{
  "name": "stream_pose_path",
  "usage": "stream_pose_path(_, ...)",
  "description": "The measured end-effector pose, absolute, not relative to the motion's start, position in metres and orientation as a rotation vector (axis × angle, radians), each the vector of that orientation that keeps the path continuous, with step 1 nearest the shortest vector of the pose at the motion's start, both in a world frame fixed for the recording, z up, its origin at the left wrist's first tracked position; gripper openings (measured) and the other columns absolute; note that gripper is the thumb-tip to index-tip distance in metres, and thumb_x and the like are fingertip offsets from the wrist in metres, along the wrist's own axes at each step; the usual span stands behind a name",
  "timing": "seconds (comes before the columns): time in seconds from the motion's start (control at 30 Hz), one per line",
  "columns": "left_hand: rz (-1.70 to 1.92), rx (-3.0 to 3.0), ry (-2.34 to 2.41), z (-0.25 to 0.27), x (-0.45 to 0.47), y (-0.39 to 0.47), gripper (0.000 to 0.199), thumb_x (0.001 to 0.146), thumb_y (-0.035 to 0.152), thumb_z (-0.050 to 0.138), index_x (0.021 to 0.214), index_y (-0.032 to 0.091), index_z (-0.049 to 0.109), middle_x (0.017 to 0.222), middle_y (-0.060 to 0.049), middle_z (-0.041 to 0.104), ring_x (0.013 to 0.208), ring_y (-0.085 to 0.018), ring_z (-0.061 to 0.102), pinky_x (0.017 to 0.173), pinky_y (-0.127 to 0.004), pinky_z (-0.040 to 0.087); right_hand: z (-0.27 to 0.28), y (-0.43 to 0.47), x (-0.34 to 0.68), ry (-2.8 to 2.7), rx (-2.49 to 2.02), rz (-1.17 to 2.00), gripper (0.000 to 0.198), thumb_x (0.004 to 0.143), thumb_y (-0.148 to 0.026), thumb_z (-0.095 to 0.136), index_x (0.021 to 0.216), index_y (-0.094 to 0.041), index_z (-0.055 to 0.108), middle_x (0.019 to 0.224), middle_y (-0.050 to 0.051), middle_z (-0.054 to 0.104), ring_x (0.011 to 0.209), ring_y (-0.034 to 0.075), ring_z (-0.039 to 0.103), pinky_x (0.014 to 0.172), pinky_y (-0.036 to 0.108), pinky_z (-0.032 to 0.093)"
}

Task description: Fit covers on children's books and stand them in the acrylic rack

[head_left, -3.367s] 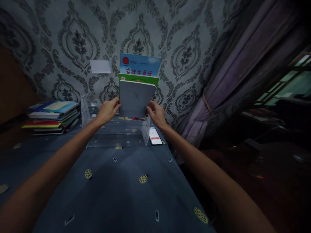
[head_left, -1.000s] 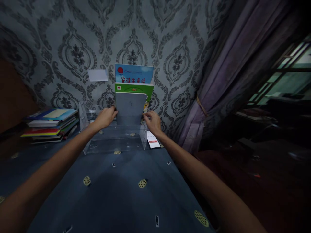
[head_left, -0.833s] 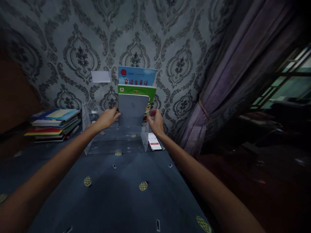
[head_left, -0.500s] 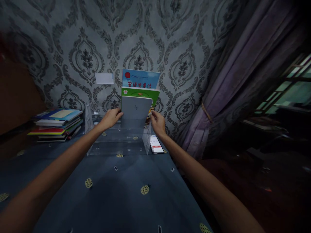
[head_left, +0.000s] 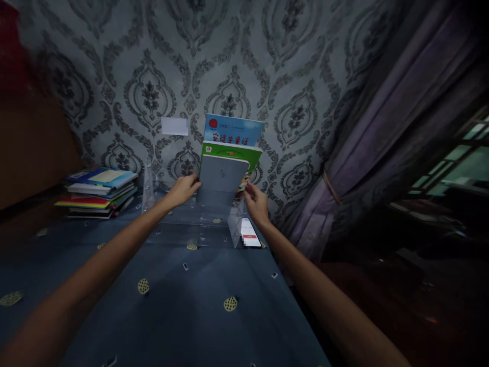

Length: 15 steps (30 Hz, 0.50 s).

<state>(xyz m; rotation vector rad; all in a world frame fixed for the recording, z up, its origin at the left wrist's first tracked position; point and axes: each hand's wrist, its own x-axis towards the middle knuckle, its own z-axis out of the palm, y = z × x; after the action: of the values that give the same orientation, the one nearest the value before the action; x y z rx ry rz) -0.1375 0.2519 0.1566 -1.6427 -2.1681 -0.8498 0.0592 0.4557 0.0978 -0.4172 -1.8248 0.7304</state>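
A grey notebook point(head_left: 221, 173) stands upright in the right part of a clear plastic rack point(head_left: 171, 234). Behind it rise a green-covered book point(head_left: 233, 149) and, taller still, a blue book point(head_left: 239, 130) with red Chinese characters. My left hand point(head_left: 183, 190) is at the notebook's left edge, thumb and fingers closed on it; what the fingertips behind it touch is hidden. At the opposite side, my right hand point(head_left: 256, 203) pinches the right edge of the green book, just above the rack's end panel.
A stack of books point(head_left: 99, 191) lies left of the rack. A lit phone point(head_left: 250, 234) rests beside the rack's right end. Patterned dark blue cloth point(head_left: 183, 316) covers the table. Wallpaper backs it, and a tied purple curtain point(head_left: 328, 188) hangs at right.
The view has shifted slightly, so everything sits a little further right and lower. Both hands stay at the sides of the books, which keep about the same place in the rack.
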Motion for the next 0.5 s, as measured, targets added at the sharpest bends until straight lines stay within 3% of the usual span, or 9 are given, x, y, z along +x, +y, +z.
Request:
stream_pose_path(0.13, -0.898, -1.585, -2.111, 0.14, -0.127, 0.24, 0.024, 0.096, 0.026, 0.051, 0.115, 0.015, 0.061, 0.105, -0.013, 0.073, 0.102, -0.028, 0.068, 0.09, -0.039, 0.053, 0.082, 0.436, 0.074, -1.725, -0.53, 0.778, 0.05, 0.083, -0.041, 0.058, 0.124, -0.013, 0.067, 0.119, 0.019, 0.072, 0.109, 0.032, 0.069, 0.097, 0.052, 0.054)
stream_pose_path(0.27, -0.928, -1.609, -1.992, 0.117, -0.118, 0.216, 0.03, 0.097, 0.019, 0.048, 0.125, 0.016, 0.056, 0.125, -0.016, 0.066, 0.121, -0.028, 0.061, 0.108, -0.046, 0.046, 0.057, 0.39, 0.096, -1.719, -0.548, 0.669, 0.033, 0.089, -0.038, 0.054, 0.112, -0.019, 0.07, 0.109, 0.013, 0.072, 0.101, 0.027, 0.068, 0.092, 0.048, 0.056)
stream_pose_path(0.37, -0.91, -1.712, -1.807, 0.093, -0.117, 0.194, 0.028, 0.097, 0.015, 0.043, 0.121, 0.018, 0.058, 0.123, -0.014, 0.067, 0.123, -0.026, 0.059, 0.112, -0.047, 0.045, 0.035, 0.345, 0.107, -1.854, -0.425, 0.592, 0.02, 0.094, -0.03, 0.053, 0.096, -0.024, 0.072, 0.103, 0.01, 0.072, 0.102, 0.026, 0.067, 0.095, 0.047, 0.054)
stream_pose_path(0.5, -0.804, -1.794, -1.646, 0.064, -0.125, 0.162, 0.031, 0.097, 0.009, 0.04, 0.118, 0.02, 0.06, 0.117, -0.011, 0.069, 0.12, -0.024, 0.061, 0.114, -0.049, 0.043, 0.005, 0.287, 0.101, -2.011, -0.271, 0.67, 0.025, 0.095, -0.018, 0.049, 0.096, -0.027, 0.072, 0.107, 0.009, 0.07, 0.102, 0.024, 0.068, 0.09, 0.043, 0.056)
